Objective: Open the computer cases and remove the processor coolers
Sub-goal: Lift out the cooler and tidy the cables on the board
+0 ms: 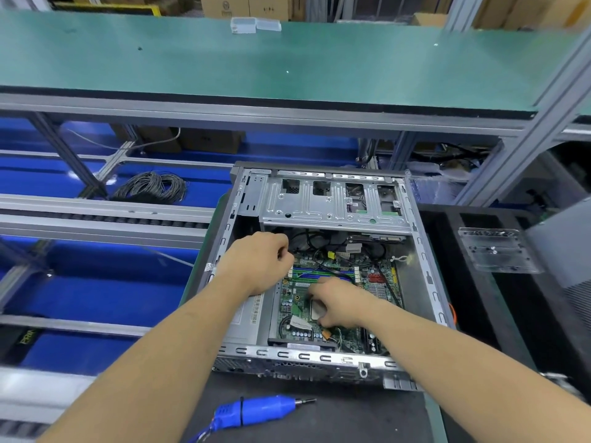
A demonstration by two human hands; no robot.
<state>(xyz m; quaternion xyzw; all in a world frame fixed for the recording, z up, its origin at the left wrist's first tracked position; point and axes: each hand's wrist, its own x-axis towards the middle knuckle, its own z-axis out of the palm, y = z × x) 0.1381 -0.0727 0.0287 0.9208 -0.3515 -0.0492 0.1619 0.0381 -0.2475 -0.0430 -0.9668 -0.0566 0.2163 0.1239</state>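
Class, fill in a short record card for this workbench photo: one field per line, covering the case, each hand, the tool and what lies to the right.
Case: grey metal computer case, side panel off, green motherboard exposed
Left hand: left hand inside the case, fingers curled near black cables; whether its grip holds one is unclear
Right hand: right hand fingers down on the square silver processor
Tool: blue electric screwdriver lying on the dark mat, untouched
Right side: clear plastic bracket
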